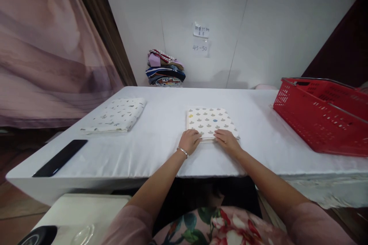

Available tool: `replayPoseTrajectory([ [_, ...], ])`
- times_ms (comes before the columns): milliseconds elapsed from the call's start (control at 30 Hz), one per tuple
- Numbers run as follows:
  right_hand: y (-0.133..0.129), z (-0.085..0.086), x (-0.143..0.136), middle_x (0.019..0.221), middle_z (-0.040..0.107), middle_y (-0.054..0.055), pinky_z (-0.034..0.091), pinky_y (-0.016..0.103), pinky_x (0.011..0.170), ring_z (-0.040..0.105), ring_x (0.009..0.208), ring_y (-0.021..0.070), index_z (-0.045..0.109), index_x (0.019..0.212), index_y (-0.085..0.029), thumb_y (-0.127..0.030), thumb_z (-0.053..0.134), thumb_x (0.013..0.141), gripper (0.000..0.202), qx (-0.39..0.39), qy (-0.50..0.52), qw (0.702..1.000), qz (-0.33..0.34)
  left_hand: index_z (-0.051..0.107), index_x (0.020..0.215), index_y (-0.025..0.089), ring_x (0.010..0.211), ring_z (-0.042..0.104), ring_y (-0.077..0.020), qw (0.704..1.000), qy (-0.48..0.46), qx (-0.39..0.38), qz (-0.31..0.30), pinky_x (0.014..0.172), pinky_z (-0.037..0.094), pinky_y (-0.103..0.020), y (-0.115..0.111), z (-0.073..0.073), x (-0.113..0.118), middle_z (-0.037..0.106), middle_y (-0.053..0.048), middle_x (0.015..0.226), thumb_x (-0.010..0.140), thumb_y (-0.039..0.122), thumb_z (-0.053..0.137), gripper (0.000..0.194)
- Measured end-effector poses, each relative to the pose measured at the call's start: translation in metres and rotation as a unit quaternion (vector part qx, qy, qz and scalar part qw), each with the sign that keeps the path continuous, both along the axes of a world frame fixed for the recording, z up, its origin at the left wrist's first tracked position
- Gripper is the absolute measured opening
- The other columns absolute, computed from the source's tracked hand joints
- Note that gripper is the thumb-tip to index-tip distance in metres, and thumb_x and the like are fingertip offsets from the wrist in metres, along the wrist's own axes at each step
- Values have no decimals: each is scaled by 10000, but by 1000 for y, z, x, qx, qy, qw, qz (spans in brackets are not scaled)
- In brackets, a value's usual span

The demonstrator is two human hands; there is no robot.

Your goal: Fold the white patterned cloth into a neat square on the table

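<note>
A folded white cloth (211, 120) with a grey print and small yellow and blue figures lies flat on the white-covered table (161, 122) in front of me. At its near left corner, my left hand (190, 141) is closed on the edge, fingers on top. My right hand (227, 141) grips the same near edge further right, the fingers bent over it. Both thumbs are mostly hidden. Several layers show along the cloth's near side. Another folded white cloth (117, 115) with small dark figures rests at the table's left.
A black phone-like slab (61, 157) lies at the near left edge. The red basket (322, 118) stands on the right. Behind the table is a stack of folded fabrics (166, 69) against the wall. A pink curtain (54, 53) hangs at left.
</note>
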State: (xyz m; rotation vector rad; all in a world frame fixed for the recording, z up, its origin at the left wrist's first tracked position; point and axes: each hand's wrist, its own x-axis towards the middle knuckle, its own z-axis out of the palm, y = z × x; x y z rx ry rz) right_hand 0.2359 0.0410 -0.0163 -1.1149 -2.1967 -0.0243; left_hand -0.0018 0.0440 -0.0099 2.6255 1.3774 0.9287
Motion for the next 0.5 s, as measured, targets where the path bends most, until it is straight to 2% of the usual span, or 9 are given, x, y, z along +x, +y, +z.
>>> replayPoseTrajectory([
  [167, 3, -2, 2, 1090, 639, 56, 436, 438, 895, 555, 1046, 230, 659, 1012, -249, -358, 459, 875, 266, 5, -17, 1000, 7, 642, 995, 275, 959, 498, -190, 1000, 29, 5, -4, 807, 391, -343, 1, -1, -2, 604, -33, 999, 819, 306, 555, 199],
  [333, 5, 0, -1, 1074, 646, 56, 429, 418, 894, 561, 1030, 219, 666, 986, -242, -327, 437, 890, 263, 20, -13, 1000, -2, 645, 958, 265, 898, 500, -173, 998, 54, 33, 0, 767, 385, -320, 7, 6, 0, 616, -29, 944, 864, 286, 484, 187],
  [500, 1, -3, -7, 1055, 650, 67, 440, 396, 842, 576, 984, 209, 660, 979, -226, -299, 420, 900, 263, 47, -11, 999, -10, 626, 958, 256, 928, 503, -172, 991, 109, 71, -19, 783, 360, -329, 10, 5, -5, 613, -40, 948, 885, 216, 435, 208],
])
